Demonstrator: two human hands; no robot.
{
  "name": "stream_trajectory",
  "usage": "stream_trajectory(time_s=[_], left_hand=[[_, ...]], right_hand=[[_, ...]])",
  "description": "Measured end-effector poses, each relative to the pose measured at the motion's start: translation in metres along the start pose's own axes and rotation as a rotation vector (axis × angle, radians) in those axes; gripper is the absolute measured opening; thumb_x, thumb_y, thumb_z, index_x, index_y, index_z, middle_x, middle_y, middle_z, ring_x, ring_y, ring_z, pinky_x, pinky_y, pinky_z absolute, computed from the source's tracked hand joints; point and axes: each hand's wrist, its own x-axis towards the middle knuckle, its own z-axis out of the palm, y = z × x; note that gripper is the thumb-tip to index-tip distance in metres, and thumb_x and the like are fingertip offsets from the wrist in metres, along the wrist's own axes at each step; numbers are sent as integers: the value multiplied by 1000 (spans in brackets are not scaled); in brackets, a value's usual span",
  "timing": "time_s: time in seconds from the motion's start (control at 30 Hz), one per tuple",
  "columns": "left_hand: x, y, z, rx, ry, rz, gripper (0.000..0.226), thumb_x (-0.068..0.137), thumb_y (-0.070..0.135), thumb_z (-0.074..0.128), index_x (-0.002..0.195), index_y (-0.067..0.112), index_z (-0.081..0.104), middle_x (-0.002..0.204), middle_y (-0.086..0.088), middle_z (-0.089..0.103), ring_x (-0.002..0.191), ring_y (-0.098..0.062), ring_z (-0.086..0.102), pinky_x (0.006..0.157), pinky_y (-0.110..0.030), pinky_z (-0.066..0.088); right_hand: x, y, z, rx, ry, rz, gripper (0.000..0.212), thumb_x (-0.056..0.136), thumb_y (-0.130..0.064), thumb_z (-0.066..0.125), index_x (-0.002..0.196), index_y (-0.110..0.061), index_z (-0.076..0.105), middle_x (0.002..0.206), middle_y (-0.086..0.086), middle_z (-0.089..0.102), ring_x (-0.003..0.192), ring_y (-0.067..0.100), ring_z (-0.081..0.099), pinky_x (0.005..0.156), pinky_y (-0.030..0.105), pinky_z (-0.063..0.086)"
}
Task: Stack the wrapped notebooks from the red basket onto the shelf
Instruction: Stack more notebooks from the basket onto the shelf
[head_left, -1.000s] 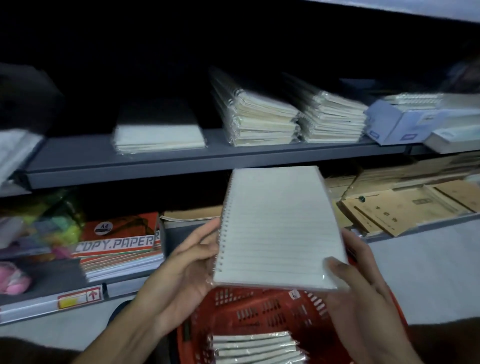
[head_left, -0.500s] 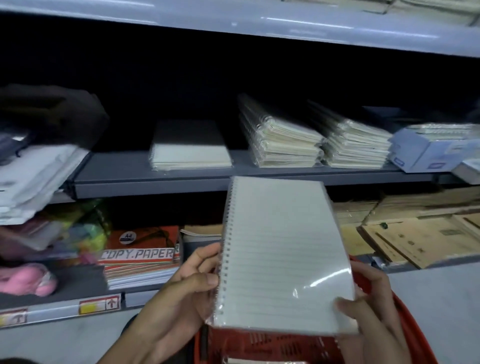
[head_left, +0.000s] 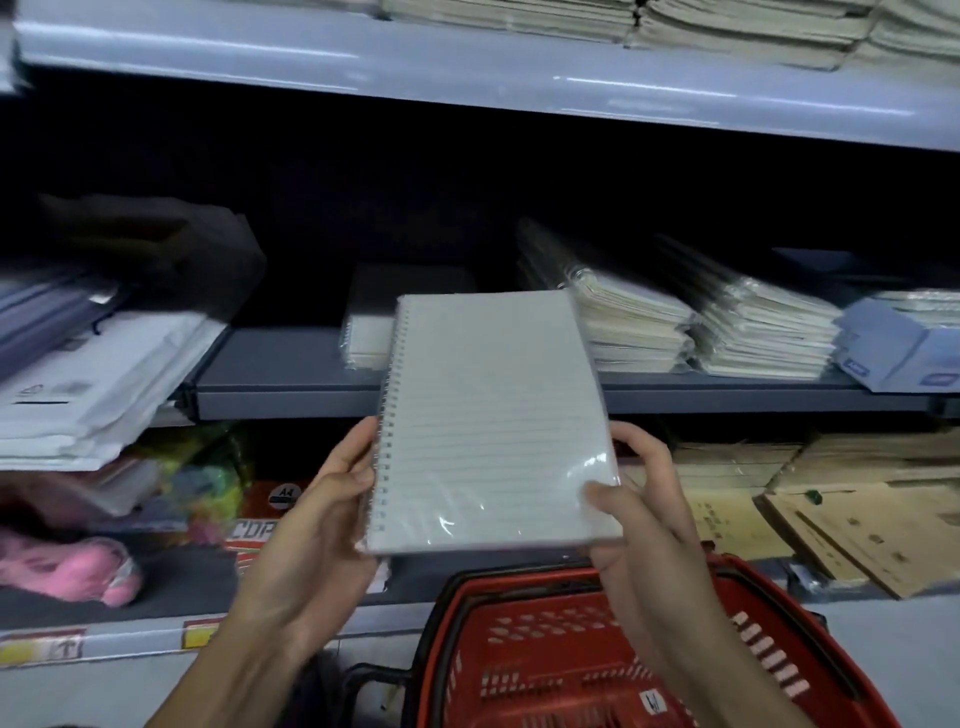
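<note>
Since the earlier frames the wrapped notebook (head_left: 491, 423) had risen from just over the red basket (head_left: 571, 670) until its top edge overlapped the middle shelf (head_left: 291, 382), and the view had tilted up so that an upper shelf (head_left: 467, 67) came into sight at 12 o'clock.

The shelving filled the scene, dim at the back. The upper shelf carried stacks of pale paper goods. On the middle shelf, a low pile of wrapped notebooks (head_left: 363, 338) lay at centre, partly hidden behind the held one; two taller stacks of wrapped notebooks (head_left: 634, 322) stood toward 2 o'clock, with blue-white boxes (head_left: 898, 348) at 3 o'clock and loose white packets (head_left: 88, 395) at 9 o'clock. On the lower level lay brown envelopes (head_left: 841, 525) at 4 o'clock, a copy-paper pack (head_left: 260, 525) and something pink (head_left: 78, 566) at 8 o'clock. The basket sat at 6 o'clock, its contents out of sight.

Both forearms reached up from the bottom edge. The left hand (head_left: 317, 530) gripped the spiral-bound side near the lower corner, thumb on the front, fingers curled behind. The right hand (head_left: 644, 514) clasped the opposite lower corner, thumb pressed on the shiny wrap, fingers closed behind. The notebook stood nearly upright between them, lined face toward the camera, above the basket and in front of the middle shelf's edge.
</note>
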Motion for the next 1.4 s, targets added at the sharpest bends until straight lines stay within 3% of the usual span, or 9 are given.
stream_trajectory(time_s=[0.13,0.3,0.4,0.53,0.7,1.0,1.1,1.27,1.4], left_hand=[[21,21,-5,61,118,100,52,88,12,49,139,22,54,134,1,66,118,-21,60,88,-37,47],[41,41,-13,182,178,125,42,97,19,53,139,24,55,125,0,70,80,-9,67,48,-20,50],[55,52,-11,206,206,148,40,91,14,61,131,17,61,120,-8,73,89,-14,72,59,-20,57],[49,53,-8,332,297,196,43,81,12,74,123,17,67,116,-3,75,105,-18,73,85,-26,59],[49,49,-1,574,375,285,43,76,7,80,115,22,70,86,0,80,82,-10,76,67,-11,55],[95,55,-16,839,642,474,21,85,23,76,105,27,76,78,7,77,45,-2,59,48,-27,50],[111,56,-19,907,656,521,22,86,23,76,108,22,76,76,6,75,60,-1,68,55,-15,52],[126,51,-21,860,662,517,26,84,27,79,110,24,77,71,1,74,63,-3,67,55,-4,45],[128,46,-22,839,642,530,31,83,29,79,113,22,76,69,-8,73,60,-11,63,54,-9,46]], right_hand=[[41,2,28,-13,-51,-5,41,97,4,50,123,-27,57,110,2,76,104,32,69,81,54,53],[87,2,49,-1,-27,11,32,99,2,49,118,-20,63,108,1,75,102,24,70,81,44,61],[112,3,55,-79,-28,58,29,99,-1,51,123,-13,61,112,7,74,100,18,72,88,40,59],[122,12,49,-394,-67,29,66,87,-18,76,142,-21,40,110,-14,65,98,7,69,89,24,53],[119,29,30,-584,-6,-128,83,64,-30,88,138,-29,52,120,-13,58,92,20,68,74,21,57],[155,35,55,-719,94,-348,41,78,-27,83,115,-34,68,87,-7,60,83,14,58,80,28,49],[166,36,60,-679,161,-357,39,76,-27,85,112,-20,75,78,-3,59,73,13,59,69,13,45],[180,35,67,-739,236,-425,39,78,-24,84,114,-9,75,94,1,61,67,11,57,68,4,43],[185,35,66,-783,246,-402,43,80,-27,82,118,-10,73,102,0,62,76,13,61,80,23,52]])
